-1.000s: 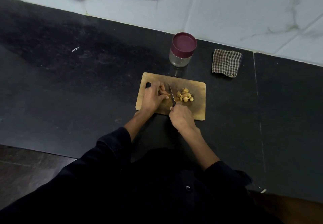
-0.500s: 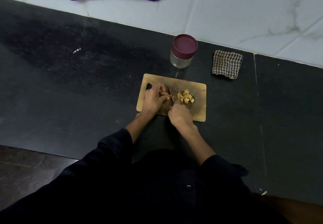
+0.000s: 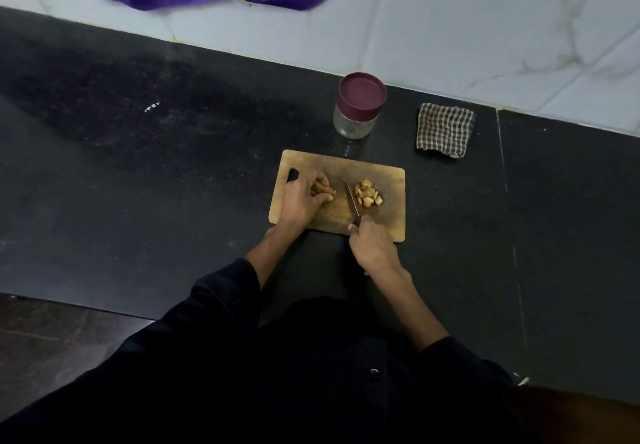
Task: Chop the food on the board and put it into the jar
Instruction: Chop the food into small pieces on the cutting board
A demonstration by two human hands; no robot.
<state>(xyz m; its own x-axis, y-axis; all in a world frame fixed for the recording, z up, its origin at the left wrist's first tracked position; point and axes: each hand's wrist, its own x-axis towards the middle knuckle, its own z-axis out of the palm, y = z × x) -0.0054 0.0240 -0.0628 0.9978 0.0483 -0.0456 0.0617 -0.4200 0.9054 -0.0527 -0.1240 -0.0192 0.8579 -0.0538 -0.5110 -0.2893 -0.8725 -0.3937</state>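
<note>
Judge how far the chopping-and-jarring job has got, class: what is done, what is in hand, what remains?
Done: a pile of chopped pieces lies on the cutting board. In hand: the left hand holds an uncut piece down, while the right hand grips the knife between it and the pile. Left: finish cutting, then open the jar, whose maroon lid is on; it looks empty.

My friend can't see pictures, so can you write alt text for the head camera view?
A person chops food on a wooden cutting board: the right hand holds a knife beside a pile of cut pieces, and the left hand holds the uncut piece. Behind the board stand a lidded jar and a checked cloth.
</note>
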